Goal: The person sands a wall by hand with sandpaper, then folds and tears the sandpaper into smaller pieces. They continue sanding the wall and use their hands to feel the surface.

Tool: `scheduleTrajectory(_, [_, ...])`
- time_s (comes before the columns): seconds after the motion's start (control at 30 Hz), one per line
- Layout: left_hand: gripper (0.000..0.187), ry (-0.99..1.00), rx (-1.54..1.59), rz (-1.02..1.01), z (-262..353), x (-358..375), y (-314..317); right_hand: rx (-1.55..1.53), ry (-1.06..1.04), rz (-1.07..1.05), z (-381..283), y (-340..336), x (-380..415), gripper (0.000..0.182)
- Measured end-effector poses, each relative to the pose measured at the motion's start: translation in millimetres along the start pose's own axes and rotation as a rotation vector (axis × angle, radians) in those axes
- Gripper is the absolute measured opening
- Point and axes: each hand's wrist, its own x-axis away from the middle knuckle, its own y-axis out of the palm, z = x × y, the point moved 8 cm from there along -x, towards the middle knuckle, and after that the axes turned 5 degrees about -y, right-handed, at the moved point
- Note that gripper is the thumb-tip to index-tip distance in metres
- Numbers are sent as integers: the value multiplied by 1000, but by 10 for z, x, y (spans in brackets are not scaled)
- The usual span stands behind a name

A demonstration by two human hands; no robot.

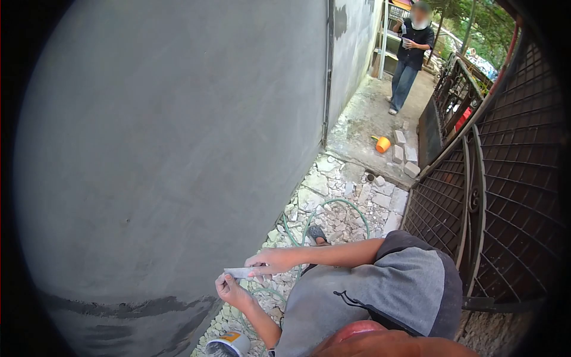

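Head view: both hands meet low in the frame, just in front of a grey plastered wall [178, 131]. The right hand [269, 262] reaches in from the right, its fingers [254, 269] pressed together on a thin, flat, pale blade [239, 272], pinching its right end. The left hand [231, 290] sits just below, fingers curled up to the blade's left end, touching it from underneath. The blade lies roughly level, close to the wall but whether it touches the plaster cannot be told.

Near the bottom of the wall runs a darker, wet-looking band [128, 308]. Below the left forearm stands 1 small pot with a white and orange label [229, 344], cut off by the frame edge. The person's grey shorts [380, 285] fill the lower middle, and 1 sandalled foot [317, 234] rests on rough stone rubble [333, 190], where a green hose [333, 208] loops.

Farther back, on a concrete path [363, 119], lie an orange cup [383, 144] and several pale bricks [404, 156], near each other. Another person in a dark shirt and jeans [410, 59] stands well apart at the far end, holding something small in front of the chest. A dark metal lattice fence [511, 178] runs along the right side.
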Motion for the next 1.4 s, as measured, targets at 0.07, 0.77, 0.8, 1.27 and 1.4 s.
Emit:
scheduleTrajectory(0.07, [26, -19, 9, -12, 15, 40, 60, 5, 17, 2, -19, -14, 12, 27])
scheduleTrajectory(0.77, [37, 117, -434, -307, 500, 132, 248, 291, -22, -24, -9, -145, 58, 34])
scheduleTrajectory(0.8, [36, 149, -543, -329, 524, 139, 277, 317, -48, -8, -8, -155, 56, 34])
scheduleTrajectory(1.27, [18, 140, -707, -333, 609, 203, 330, 379, -24, -23, -93, -318, 98, 31])
scheduleTrajectory(1.4, [20, 119, -768, -299, 573, 189, 298, 407, -36, -26, -89, -297, 81, 30])
